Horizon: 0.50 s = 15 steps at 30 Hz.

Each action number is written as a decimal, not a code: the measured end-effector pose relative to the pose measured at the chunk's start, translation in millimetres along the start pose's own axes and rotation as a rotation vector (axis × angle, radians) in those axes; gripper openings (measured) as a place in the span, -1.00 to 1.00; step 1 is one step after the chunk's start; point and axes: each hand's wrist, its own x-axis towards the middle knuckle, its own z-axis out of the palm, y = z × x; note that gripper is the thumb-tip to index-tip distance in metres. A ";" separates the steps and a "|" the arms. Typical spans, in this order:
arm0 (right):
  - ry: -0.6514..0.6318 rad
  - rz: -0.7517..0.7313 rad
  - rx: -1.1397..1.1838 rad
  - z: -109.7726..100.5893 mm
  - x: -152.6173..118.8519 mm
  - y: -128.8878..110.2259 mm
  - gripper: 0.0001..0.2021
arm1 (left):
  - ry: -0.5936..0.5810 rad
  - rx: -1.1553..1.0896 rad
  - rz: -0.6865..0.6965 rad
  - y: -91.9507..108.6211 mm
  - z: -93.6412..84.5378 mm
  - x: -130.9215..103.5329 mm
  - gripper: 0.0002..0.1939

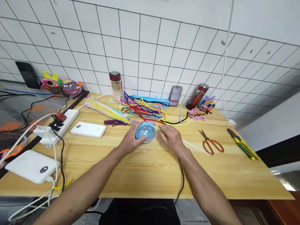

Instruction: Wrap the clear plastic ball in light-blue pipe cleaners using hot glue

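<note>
My left hand [132,139] is wrapped round the left side of a round, clear object with a blue rim [146,132], its thumb at the lower edge. Just right of it, my right hand [170,138] is low over the wood with its fingers curled together; what they hold, if anything, is too small to name. Behind both hands lies a tangled heap of coloured fuzzy stems [145,108]. A bundle of pink and yellow stems [106,109] and some purple ones [116,122] lie to the left.
Orange-handled scissors [213,145], green-and-yellow pliers [244,146] and a white stem [196,147] lie right. Two flasks [115,84] [198,95] stand behind. White power banks [89,129] [32,165], a power strip [66,124] and cables are left. A black cable hangs over the table's front edge.
</note>
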 end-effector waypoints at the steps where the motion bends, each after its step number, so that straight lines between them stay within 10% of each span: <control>1: -0.002 -0.003 -0.002 0.0 -0.7 0.5 -0.73 | 0.005 -0.002 0.000 -0.3 0.3 0.1 -0.26; 15: -0.010 0.038 -0.047 -12.8 -8.9 7.3 -0.72 | 0.000 -0.062 -0.023 -4.0 3.7 -3.3 -0.22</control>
